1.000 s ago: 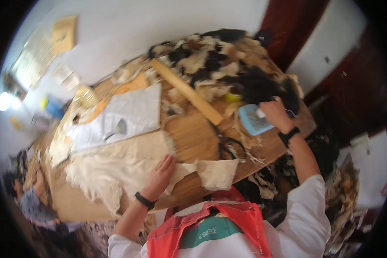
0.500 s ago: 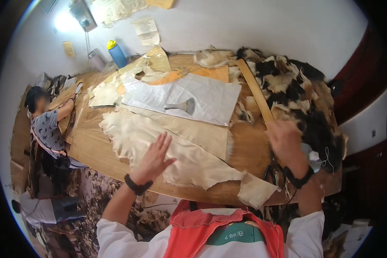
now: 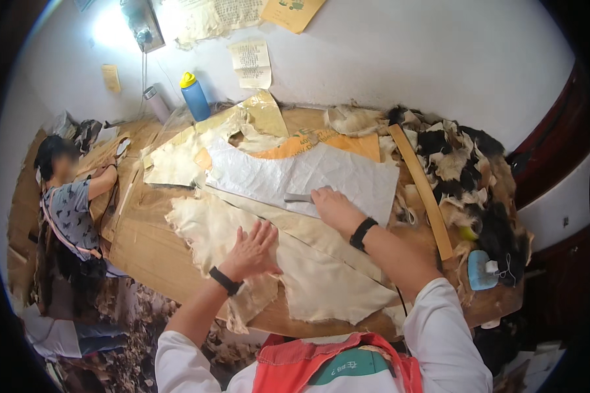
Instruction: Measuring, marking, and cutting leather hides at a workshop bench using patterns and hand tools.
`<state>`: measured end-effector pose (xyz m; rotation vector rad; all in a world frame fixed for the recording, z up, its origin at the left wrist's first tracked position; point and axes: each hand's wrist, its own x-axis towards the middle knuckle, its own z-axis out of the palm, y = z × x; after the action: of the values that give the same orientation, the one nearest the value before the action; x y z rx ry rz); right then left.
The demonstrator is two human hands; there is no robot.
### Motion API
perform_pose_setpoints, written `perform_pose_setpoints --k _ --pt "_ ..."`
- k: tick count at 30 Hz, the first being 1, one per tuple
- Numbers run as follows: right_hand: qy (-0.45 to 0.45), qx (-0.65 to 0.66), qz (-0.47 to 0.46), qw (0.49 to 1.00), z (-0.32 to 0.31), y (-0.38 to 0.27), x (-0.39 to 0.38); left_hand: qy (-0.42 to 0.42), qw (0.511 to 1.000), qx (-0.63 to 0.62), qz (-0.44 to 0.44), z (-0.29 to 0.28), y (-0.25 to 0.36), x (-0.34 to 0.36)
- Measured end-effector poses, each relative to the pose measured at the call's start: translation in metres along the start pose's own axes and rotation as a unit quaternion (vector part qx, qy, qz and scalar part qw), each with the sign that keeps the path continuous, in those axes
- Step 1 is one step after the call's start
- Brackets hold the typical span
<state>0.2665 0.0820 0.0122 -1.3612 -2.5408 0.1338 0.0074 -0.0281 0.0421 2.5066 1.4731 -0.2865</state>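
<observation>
On the table, a cream hide (image 3: 334, 288) lies spread in front of me. My left hand (image 3: 254, 250) rests flat on its left part with the fingers spread. Past the hide is a whitish sheet pattern (image 3: 367, 173) with one curved edge. My right hand (image 3: 334, 207) is closed over the wide end of a grey scraper-like tool (image 3: 296, 198) on that sheet. Its narrow handle points left out of my grip; its flared end is hidden by my fingers. Further right lies a long yellowish wooden strip (image 3: 421, 190), which neither hand touches.
Black, white and tan fur pieces (image 3: 452, 154) are heaped at the right. A blue face mask (image 3: 482, 270) lies by the right edge. A blue bottle (image 3: 195, 98) and a greyish flask (image 3: 156, 105) stand by the wall. At the left, another person (image 3: 78, 196) works at the table.
My right hand has left the near end of the wooden strip and moved left onto the grey tool. My left hand has settled flat on the hide. The view has shifted.
</observation>
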Motion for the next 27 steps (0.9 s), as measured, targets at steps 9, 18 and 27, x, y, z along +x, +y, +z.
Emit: perform_pose_setpoints --k 9,18,27 --pt "-0.026 -0.12 -0.037 0.992 0.004 -0.012 0.005 0.087 0.992 -0.084 0.031 0.037 -0.007 -0.006" --pt "-0.174 0.023 0.099 0.979 -0.099 0.021 -0.064 0.072 0.958 -0.208 0.182 0.011 -0.003 -0.066" --pt "-0.199 0.089 -0.062 0.974 -0.07 -0.111 -0.069 0.068 0.972 -0.133 0.182 0.033 0.013 -0.087"
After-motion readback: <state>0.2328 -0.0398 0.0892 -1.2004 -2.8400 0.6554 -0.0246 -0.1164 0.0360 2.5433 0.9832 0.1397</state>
